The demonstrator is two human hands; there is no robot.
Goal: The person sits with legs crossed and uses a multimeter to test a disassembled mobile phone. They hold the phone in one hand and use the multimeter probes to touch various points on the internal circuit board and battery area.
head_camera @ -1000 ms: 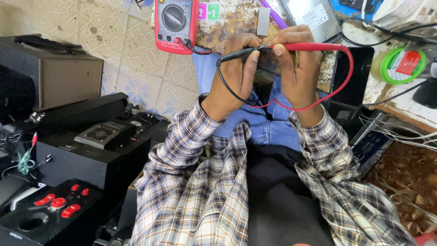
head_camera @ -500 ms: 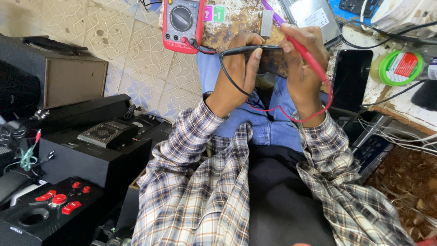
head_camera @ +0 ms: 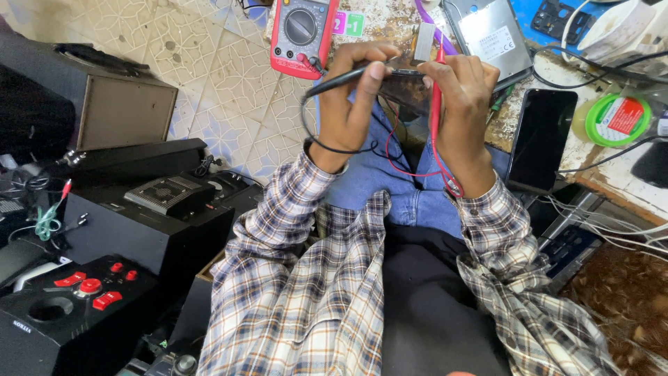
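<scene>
Presently: left hand [head_camera: 348,104], fingers clenched on a slim black plastic test probe [head_camera: 341,79], long axis lying near level, tip toward the right. Right hand [head_camera: 463,104], fingers clenched on a slim red plastic test probe [head_camera: 436,90], standing upright. Both tips meet a dark flat device [head_camera: 403,83] between the hands. Red-cased dial multimeter [head_camera: 304,33] on the bench [head_camera: 376,24] beyond, just left.

I'm sitting in an electronics repair workshop. A red digital multimeter [head_camera: 304,35] lies at twelve o'clock on my stained, scuffed worktop [head_camera: 390,21]. A dark smartphone [head_camera: 541,139] and a green-capped tub [head_camera: 612,120] lie at two o'clock. Black speaker cabinets [head_camera: 76,313] crowd the tiled floor [head_camera: 223,76] from eight to ten o'clock, with loose white cables [head_camera: 612,223] at three.
</scene>
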